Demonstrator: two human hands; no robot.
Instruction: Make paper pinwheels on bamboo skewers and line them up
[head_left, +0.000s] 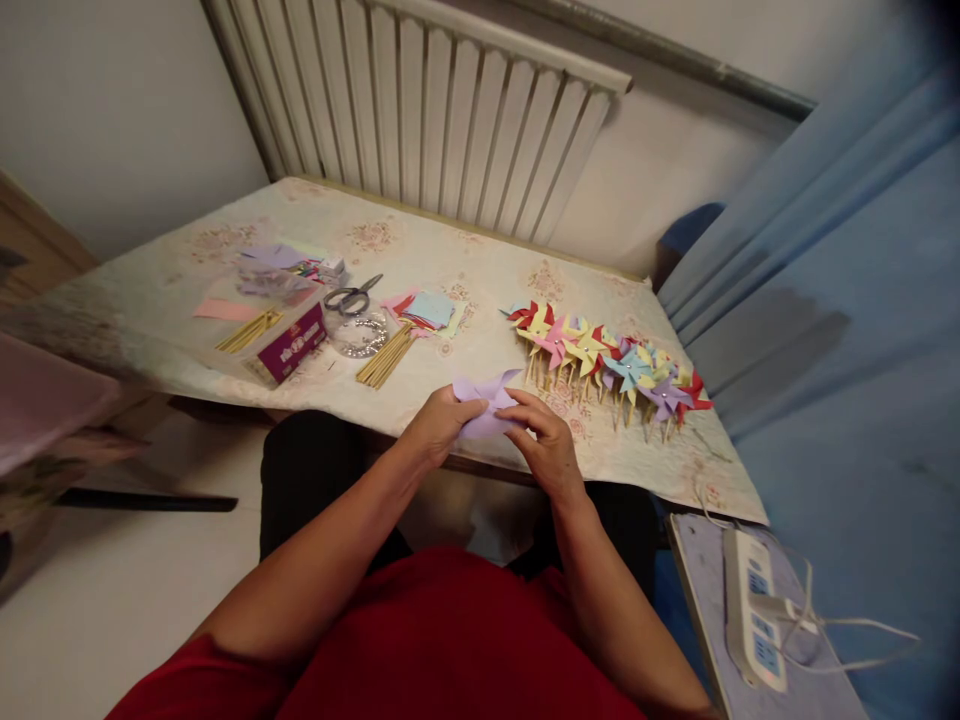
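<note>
My left hand (435,425) and my right hand (546,448) both pinch a lilac paper pinwheel (486,403) at the near edge of the table (450,255). Its folded points stick up between my fingers. To the right lies a row of several finished pinwheels (611,362) on wooden sticks, in red, yellow, pink, blue and purple.
On the table lie a bundle of wooden sticks (385,357), a pile of coloured paper squares (427,310), scissors (352,294), a clear round container (360,335) and a purple box (291,345). A radiator (435,110) stands behind. A power strip (754,610) lies at the lower right, beside blue fabric (847,330).
</note>
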